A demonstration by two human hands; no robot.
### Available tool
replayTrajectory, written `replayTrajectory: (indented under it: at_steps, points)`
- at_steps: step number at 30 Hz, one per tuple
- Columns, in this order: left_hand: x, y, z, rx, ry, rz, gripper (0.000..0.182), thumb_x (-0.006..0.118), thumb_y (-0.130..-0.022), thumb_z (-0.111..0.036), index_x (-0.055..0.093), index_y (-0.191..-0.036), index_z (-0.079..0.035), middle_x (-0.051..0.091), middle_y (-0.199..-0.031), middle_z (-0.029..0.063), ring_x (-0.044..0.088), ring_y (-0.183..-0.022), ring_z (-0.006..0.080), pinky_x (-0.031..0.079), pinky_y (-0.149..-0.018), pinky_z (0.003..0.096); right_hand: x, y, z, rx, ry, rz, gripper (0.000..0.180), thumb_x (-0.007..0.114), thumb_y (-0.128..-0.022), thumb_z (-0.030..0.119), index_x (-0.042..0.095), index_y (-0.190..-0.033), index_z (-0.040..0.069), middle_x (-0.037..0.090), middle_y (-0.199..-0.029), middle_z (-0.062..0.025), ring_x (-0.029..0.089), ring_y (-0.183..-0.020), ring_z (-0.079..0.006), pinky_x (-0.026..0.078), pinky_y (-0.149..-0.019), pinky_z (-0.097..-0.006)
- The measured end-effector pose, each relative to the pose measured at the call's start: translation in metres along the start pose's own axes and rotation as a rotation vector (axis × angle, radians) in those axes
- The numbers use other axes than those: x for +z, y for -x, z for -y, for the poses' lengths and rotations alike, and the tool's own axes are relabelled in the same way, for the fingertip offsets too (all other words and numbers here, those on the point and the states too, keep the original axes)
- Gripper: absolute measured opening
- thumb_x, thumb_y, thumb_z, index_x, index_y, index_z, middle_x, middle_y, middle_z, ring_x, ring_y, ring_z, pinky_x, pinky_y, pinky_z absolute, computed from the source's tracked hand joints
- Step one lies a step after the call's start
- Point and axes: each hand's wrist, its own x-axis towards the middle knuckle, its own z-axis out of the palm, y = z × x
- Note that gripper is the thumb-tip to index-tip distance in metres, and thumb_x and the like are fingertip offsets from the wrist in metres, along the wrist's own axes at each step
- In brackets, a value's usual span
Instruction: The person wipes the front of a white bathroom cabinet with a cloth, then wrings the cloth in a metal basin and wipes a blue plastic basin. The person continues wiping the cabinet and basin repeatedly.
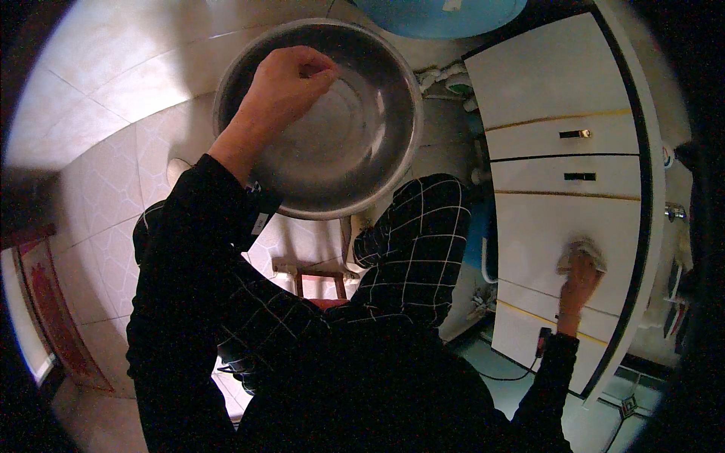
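Note:
A wide stainless steel basin (pixel 340 164) stands in front of me, with a shallow-looking, greyish bottom. My left hand (pixel 289 85) is above its left part, fingers curled and the thumb near the fingertips; whether anything small is between them cannot be seen. To the right, my right hand (pixel 580 277) reaches out to a white cabinet front (pixel 549 226) and presses a pale, bunched cloth (pixel 589 252) on a panel below the drawers' dark handles. The cloth and that hand are slightly blurred.
A blue plastic tub (pixel 442 22) stands beyond the basin. Below my right hand, a small device (pixel 544 341) with a dark cord lies near the cabinet's lower edge. A low wooden stool (pixel 320 276) is between my legs. Patterned floor tiles and a red-bordered panel (pixel 56 311) lie to the left.

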Motion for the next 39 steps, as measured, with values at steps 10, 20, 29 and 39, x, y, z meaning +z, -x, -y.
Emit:
replayTrajectory:
  at_steps: [10, 20, 29, 39]
  points:
    - [-0.008, -0.003, 0.005, -0.032, 0.136, 0.035, 0.022, 0.061, -0.079, -0.017, 0.063, -0.090, 0.002, 0.064, -0.074, 0.0077, 0.060, -0.069, 0.0135, 0.048, -0.066, 0.0256, -0.033, -0.107, -0.010, 0.274, 0.348, -0.242, 0.047, 0.050, -0.078, 0.009, 0.048, -0.125, 0.009, 0.048, -0.129, -0.0108, 0.041, -0.120, -0.0287, 0.030, -0.100, -0.0450]
    - [-0.010, -0.006, 0.007, 0.032, 0.050, -0.023, 0.021, 0.062, -0.076, -0.019, 0.065, -0.088, -0.001, 0.064, -0.073, 0.0097, 0.061, -0.069, 0.0163, 0.049, -0.066, 0.0289, 0.037, -0.127, 0.093, 0.206, 0.263, -0.002, 0.055, 0.060, -0.079, 0.021, 0.041, -0.130, 0.014, 0.041, -0.133, -0.0076, 0.033, -0.125, -0.0296, 0.022, -0.100, -0.0500]
    - [-0.013, -0.006, 0.016, 0.009, -0.040, -0.090, 0.023, 0.060, -0.072, -0.021, 0.067, -0.083, -0.002, 0.065, -0.078, 0.0153, 0.064, -0.074, 0.0258, 0.050, -0.071, 0.0337, 0.109, -0.080, 0.168, -0.355, -0.199, 0.433, 0.043, 0.049, -0.081, 0.012, 0.048, -0.124, 0.012, 0.043, -0.130, -0.0096, 0.037, -0.120, -0.0333, 0.024, -0.103, -0.0477]
    - [-0.004, -0.007, 0.025, -0.010, -0.033, -0.096, 0.020, 0.061, -0.071, -0.021, 0.067, -0.081, -0.004, 0.065, -0.078, 0.0143, 0.064, -0.075, 0.0257, 0.050, -0.072, 0.0336, 0.077, 0.001, 0.133, -0.409, -0.398, 0.461, 0.027, 0.047, -0.085, 0.016, 0.055, -0.110, 0.013, 0.048, -0.121, -0.0071, 0.046, -0.109, -0.0268, 0.031, -0.100, -0.0372]
